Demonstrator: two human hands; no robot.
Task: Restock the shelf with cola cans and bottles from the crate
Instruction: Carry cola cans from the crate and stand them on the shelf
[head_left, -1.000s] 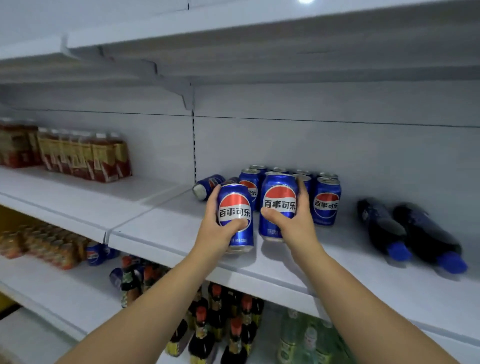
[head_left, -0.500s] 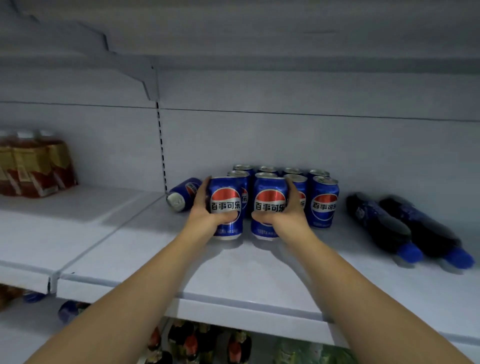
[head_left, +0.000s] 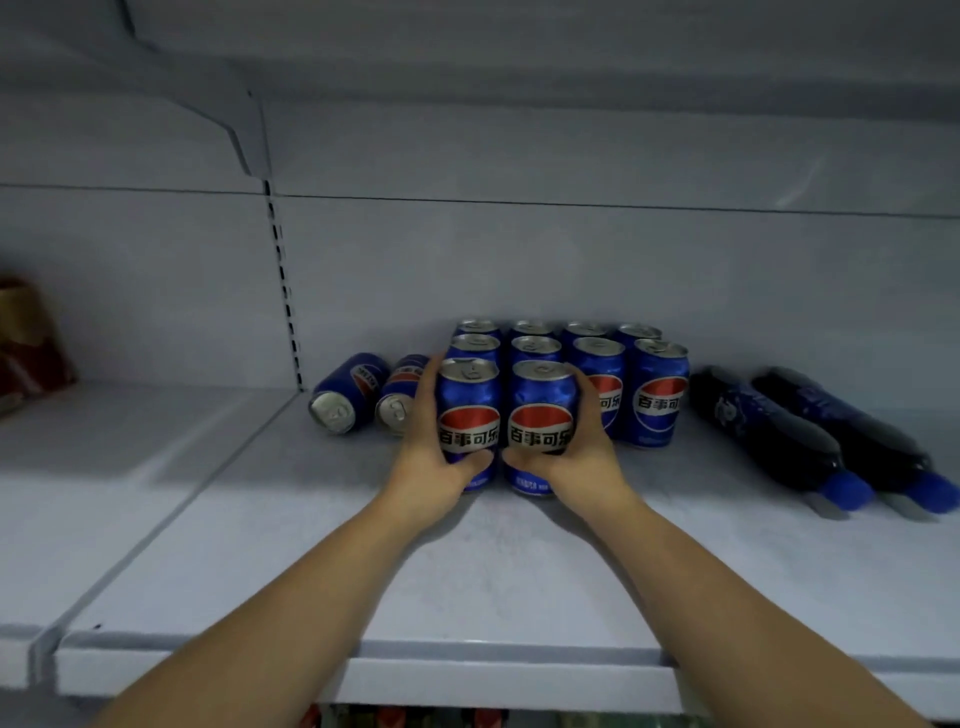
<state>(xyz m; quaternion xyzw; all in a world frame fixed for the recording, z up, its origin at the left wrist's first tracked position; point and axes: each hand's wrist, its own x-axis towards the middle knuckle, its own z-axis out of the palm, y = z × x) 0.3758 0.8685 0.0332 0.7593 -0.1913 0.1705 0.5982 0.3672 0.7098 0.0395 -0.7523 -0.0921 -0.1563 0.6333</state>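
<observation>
Clasping upright cans (head_left: 469, 410), both hands' (head_left: 436, 457) grip, shelf (head_left: 467, 571)

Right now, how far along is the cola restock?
Done: a block of upright cola cans stands at the shelf back. In hand: left hand and right hand each grip a front-row can, bases on the shelf. Left: two toppled cans and two cola bottles lie on their sides; crate not in view.
</observation>
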